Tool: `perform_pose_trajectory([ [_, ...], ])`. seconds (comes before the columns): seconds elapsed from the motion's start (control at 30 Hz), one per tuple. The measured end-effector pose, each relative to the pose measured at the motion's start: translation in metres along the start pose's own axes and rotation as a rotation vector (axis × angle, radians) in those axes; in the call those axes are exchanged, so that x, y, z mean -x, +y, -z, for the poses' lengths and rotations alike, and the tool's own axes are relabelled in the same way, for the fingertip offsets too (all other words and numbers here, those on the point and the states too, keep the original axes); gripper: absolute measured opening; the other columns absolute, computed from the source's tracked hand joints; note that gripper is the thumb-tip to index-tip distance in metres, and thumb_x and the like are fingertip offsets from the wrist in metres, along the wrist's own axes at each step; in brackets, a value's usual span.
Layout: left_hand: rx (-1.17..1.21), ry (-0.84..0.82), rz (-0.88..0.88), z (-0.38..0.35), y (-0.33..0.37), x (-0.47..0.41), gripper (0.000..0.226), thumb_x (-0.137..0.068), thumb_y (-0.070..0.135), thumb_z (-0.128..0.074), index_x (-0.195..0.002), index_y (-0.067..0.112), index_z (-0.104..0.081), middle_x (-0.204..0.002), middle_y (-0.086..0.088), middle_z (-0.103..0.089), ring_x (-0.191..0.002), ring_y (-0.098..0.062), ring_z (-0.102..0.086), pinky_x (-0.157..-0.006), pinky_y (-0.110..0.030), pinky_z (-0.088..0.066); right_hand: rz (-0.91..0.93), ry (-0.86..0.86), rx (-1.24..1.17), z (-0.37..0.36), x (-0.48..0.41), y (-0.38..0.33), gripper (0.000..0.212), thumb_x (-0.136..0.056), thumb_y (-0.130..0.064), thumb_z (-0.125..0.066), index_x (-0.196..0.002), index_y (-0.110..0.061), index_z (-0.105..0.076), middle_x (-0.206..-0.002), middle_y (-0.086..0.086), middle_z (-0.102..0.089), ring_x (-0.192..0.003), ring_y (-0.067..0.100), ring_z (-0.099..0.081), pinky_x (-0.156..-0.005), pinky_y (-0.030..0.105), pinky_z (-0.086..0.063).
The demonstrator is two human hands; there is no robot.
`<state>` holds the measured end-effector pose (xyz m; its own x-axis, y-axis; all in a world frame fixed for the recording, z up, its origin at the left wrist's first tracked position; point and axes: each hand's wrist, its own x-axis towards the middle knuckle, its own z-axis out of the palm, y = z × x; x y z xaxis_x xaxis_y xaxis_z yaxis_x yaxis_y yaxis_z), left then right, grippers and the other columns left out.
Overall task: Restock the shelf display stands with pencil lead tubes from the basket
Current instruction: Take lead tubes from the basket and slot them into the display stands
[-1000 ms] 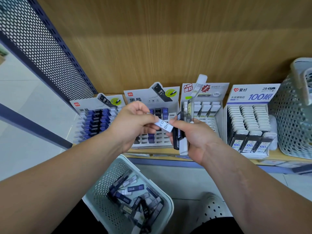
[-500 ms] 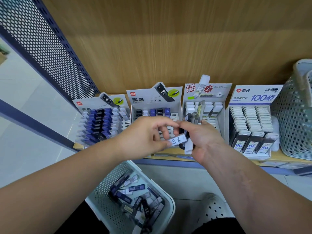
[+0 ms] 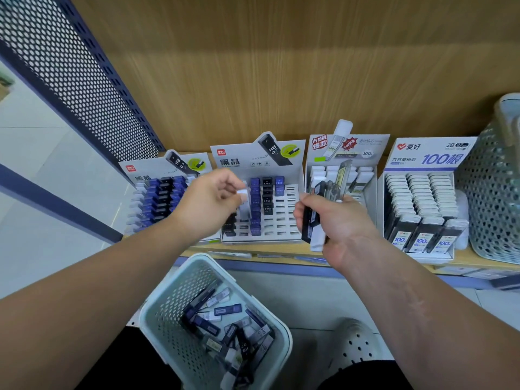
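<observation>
Back panel [image 3: 281, 66]: wood-grain laminate, evenly lit. Side panel [image 3: 70, 80]: dark perforated metal, slanting at left, bounded by a blue upright [image 3: 115, 80]. Shelf [image 3: 284, 249]: light wood board with a blue front edge, butting the back panel. Floor [image 3: 42, 142]: pale glossy tiles, seen past the side panel. A blue rail [image 3: 56, 204] crosses in front of the floor at left.

Display stands: four on the shelf [image 3: 475, 258], far-left stand [image 3: 140, 171], second stand [image 3: 239, 161], third stand [image 3: 374, 153], right stand [image 3: 422, 159]; right stand shows three columns of tubes [image 3: 419, 190]; baskets: two, lower basket [image 3: 157, 302] and shelf basket [image 3: 495, 198]; hands: two; left hand [image 3: 209, 202] pinches one tube [image 3: 243, 205]; right hand [image 3: 334, 220] grips a bundle of tubes [image 3: 315, 229], several, exact count unclear; loose tubes [image 3: 228, 309] in lower basket: over a dozen, not countable; shoe [image 3: 356, 343]: one.
</observation>
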<state>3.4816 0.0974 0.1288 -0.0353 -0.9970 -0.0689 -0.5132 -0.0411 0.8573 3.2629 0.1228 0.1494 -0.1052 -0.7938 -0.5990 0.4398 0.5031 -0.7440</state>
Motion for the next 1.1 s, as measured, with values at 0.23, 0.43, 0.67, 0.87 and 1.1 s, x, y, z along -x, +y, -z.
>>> perform_pose_trajectory([
  [0.23,-0.217,0.105,0.011,-0.005,-0.019,-0.025,0.019,-0.087,0.013,-0.075,-0.077,0.024,-0.063,-0.071,0.005,-0.066,-0.052,0.001,-0.056,-0.049,-0.005,-0.04,0.026,-0.005,-0.005,-0.002,-0.002,0.001,0.071,-0.087,0.0,-0.075,-0.147,-0.001,-0.036,-0.064,0.012,-0.068,-0.051,0.02,-0.062,-0.049,0.029,-0.055],
  [0.43,-0.509,0.037,-0.095,-0.012,-0.031,-0.034,0.009,-0.087,0.016,-0.075,-0.083,0.023,-0.07,-0.078,0.013,-0.064,-0.071,-0.008,-0.058,-0.064,-0.022,-0.045,0.019,-0.004,0.006,-0.002,-0.004,0.003,0.064,-0.087,-0.001,-0.076,-0.142,0.004,-0.044,-0.065,0.012,-0.068,-0.051,0.02,-0.063,-0.046,0.027,-0.053],
  [0.67,-0.534,0.045,-0.145,-0.009,-0.045,-0.032,0.011,-0.083,0.019,-0.079,-0.078,0.025,-0.071,-0.071,0.019,-0.06,-0.068,-0.008,-0.057,-0.064,-0.025,-0.048,0.003,0.01,0.034,-0.001,-0.005,0.003,0.048,-0.086,-0.002,-0.077,-0.127,0.004,-0.052,-0.066,0.012,-0.068,-0.052,0.019,-0.063,-0.049,0.027,-0.055],
  [0.87,-0.512,0.038,-0.17,-0.009,-0.048,-0.032,0.011,-0.082,0.019,-0.08,-0.08,0.027,-0.072,-0.077,0.012,-0.064,-0.075,-0.014,-0.059,-0.071,-0.031,-0.051,0.01,0.007,0.058,-0.002,-0.005,0.003,0.039,-0.087,-0.002,-0.077,-0.12,0.003,-0.057,-0.069,0.013,-0.069,-0.054,0.019,-0.064,-0.05,0.027,-0.055],
  [1.1,-0.527,0.033,-0.222,-0.011,-0.049,-0.032,0.01,-0.082,0.017,-0.08,-0.077,0.022,-0.073,-0.067,0.025,-0.053,-0.067,-0.005,-0.049,-0.064,-0.025,-0.041,0.009,0.001,0.075,-0.003,-0.002,0.002,0.027,-0.087,-0.003,-0.077,-0.108,0.0,-0.06,-0.069,0.013,-0.069,-0.055,0.02,-0.064,-0.051,0.028,-0.055],
])
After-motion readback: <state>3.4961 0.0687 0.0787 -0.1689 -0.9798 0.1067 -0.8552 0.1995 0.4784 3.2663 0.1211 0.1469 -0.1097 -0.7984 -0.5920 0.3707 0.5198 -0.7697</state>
